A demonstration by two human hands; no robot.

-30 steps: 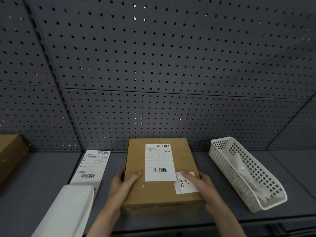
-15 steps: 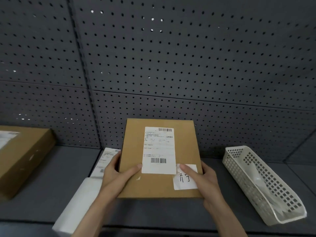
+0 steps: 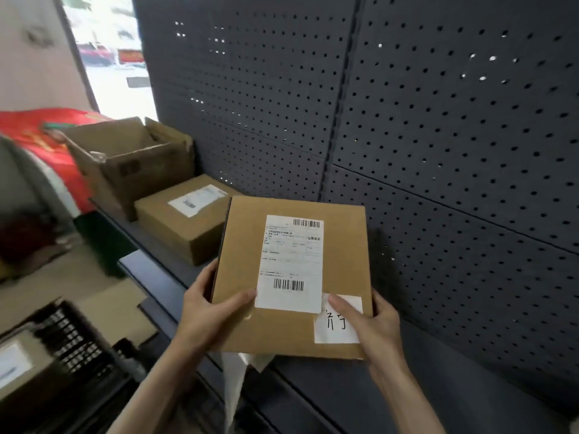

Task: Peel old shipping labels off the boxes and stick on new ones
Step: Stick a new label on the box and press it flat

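Flat brown box (image 3: pixel 291 277) held up in front of the pegboard, labelled face toward the viewer.

It carried a white printed shipping label (image 3: pixel 290 263) with barcodes at top and bottom, and a smaller white handwritten sticker (image 3: pixel 340 321) at its near right corner, just overlapping the label. Far left, a second closed box (image 3: pixel 185 219) lay on the shelf, a white label (image 3: pixel 197 200) on top.
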